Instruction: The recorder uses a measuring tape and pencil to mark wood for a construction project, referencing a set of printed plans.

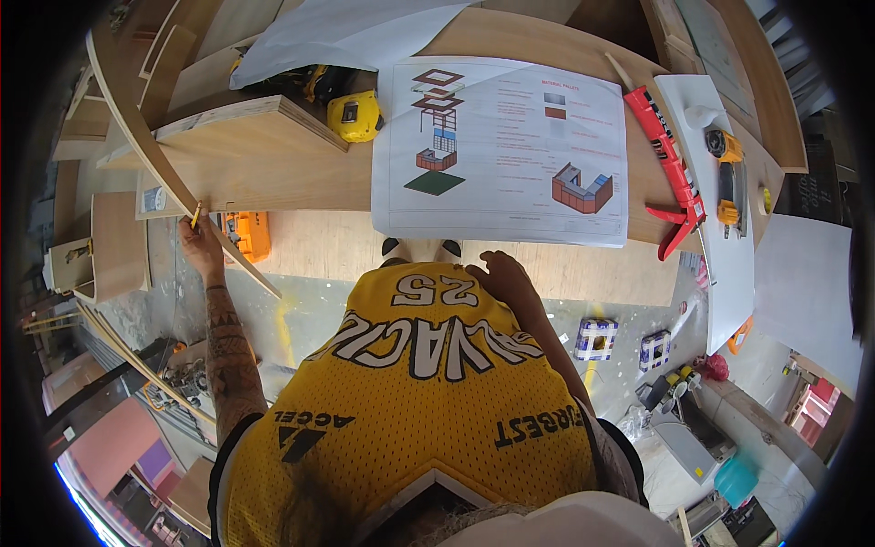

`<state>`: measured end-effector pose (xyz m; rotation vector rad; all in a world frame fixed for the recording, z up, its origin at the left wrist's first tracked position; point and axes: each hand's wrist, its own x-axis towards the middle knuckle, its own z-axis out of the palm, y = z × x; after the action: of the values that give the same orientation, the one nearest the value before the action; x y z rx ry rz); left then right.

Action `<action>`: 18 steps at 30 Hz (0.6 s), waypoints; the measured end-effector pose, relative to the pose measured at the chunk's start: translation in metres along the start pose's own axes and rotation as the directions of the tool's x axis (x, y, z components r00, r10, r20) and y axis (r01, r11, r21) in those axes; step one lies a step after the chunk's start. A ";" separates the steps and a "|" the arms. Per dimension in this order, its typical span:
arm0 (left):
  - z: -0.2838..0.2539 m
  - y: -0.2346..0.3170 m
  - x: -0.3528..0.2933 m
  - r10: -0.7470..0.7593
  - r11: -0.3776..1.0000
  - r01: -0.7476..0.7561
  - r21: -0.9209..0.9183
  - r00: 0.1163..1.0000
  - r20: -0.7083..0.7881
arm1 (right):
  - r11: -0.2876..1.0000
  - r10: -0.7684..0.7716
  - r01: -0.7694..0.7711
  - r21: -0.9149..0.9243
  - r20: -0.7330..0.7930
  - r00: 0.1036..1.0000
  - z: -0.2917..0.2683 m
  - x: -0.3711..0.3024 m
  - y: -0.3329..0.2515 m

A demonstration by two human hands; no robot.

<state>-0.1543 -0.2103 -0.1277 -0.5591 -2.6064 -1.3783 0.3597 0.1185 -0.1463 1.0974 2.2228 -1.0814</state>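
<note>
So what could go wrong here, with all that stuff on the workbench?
The large printed drawing sheet overhangs the wooden workbench edge, right by the right hand, so a nudge might pull it off. The left hand holds a yellow pencil against a thin plywood strip, which may flex.

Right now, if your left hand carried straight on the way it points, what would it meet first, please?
The left hand, holding a pencil, points up at the workbench. It would probably first meet the thin curved plywood strip at the pencil's tip, then the plywood board behind; depth is unclear.
</note>
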 end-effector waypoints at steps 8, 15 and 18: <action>-0.005 0.003 0.001 0.018 0.999 -0.016 0.035 0.999 -0.043 | 0.998 0.050 -0.054 0.045 0.084 0.995 -0.005 -0.001 -0.010; -0.014 0.001 0.003 0.052 0.996 -0.049 0.069 0.998 -0.043 | 1.000 -0.008 0.008 0.002 -0.004 1.000 0.002 -0.003 -0.012; -0.015 0.000 0.002 0.003 0.993 0.003 0.119 0.999 -0.054 | 0.999 0.014 -0.015 0.040 0.026 1.000 0.001 -0.005 -0.014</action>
<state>-0.1568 -0.2222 -0.1180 -0.4980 -2.6233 -1.2103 0.3513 0.1104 -0.1374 1.1078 2.1787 -1.1323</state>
